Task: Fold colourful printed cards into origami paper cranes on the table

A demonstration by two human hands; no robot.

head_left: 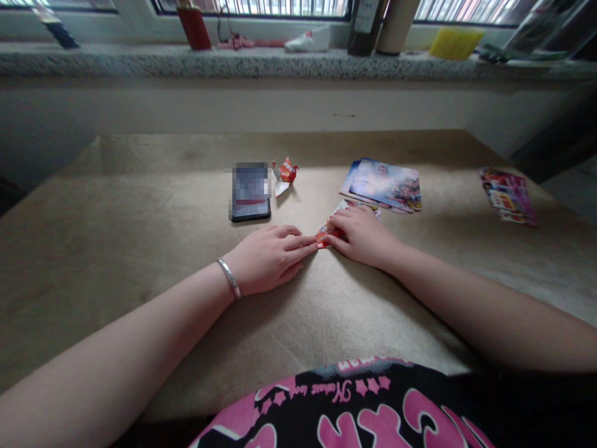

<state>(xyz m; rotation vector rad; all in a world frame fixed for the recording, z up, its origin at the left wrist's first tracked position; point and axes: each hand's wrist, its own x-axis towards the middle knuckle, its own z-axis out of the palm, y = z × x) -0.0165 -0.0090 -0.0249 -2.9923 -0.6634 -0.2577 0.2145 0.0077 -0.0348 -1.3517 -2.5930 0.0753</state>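
A small folded piece of patterned paper, white with red and orange, lies on the table between my hands. My right hand covers much of it, its bent fingers and thumb gripping it and holding it down. From the other side, my left hand reaches in with fingers stretched out, their tips touching the paper's near left corner. A silver bracelet circles my left wrist. Just beyond the hands stands a folded paper bird in orange, red and white. The paper's underside and far part are hidden by my right hand.
Left of the bird lies a dark phone with a blurred screen. Several picture cards are stacked behind my right hand. More pink and red printed papers lie at the right. Bottles and a yellow sponge-like block stand on the stone windowsill.
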